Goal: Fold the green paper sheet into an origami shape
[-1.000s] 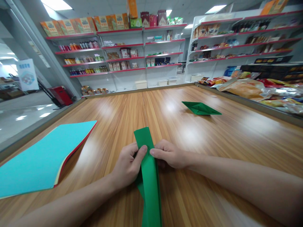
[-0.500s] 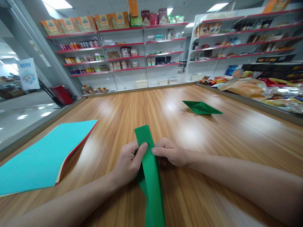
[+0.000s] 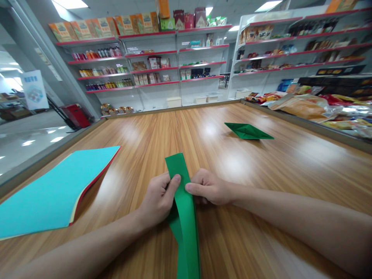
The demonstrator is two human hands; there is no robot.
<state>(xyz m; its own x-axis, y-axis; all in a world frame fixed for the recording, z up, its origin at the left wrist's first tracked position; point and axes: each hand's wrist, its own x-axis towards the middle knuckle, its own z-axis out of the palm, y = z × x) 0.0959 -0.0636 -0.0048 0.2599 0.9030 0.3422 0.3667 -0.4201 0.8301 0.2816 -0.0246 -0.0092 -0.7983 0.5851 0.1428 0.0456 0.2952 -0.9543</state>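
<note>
A long folded strip of green paper point(image 3: 186, 221) runs from the bottom edge up to the middle of the head view, its layers parted slightly on the lower left. My left hand point(image 3: 161, 197) pinches its left side, thumb on top and fingers hidden beneath. From the right, my right hand point(image 3: 207, 186) grips the opposite edge, its thumb lying on the paper and the other fingers curled under. Farther off to the right, a folded green paper boat point(image 3: 248, 131) rests on the wooden table point(image 3: 145, 135).
Sheets of coloured paper point(image 3: 58, 190), light blue uppermost, lie stacked at the left. Packaged snacks point(image 3: 308, 106) cover a surface beyond the table's right edge. Stocked shelves point(image 3: 154, 69) line the back, and a red hand truck point(image 3: 75, 116) stands on the floor at left.
Both hands keep their hold on the green paper. The right thumb has slid very slightly down and left along the strip, and the lower part of the paper has bowed a little.
</note>
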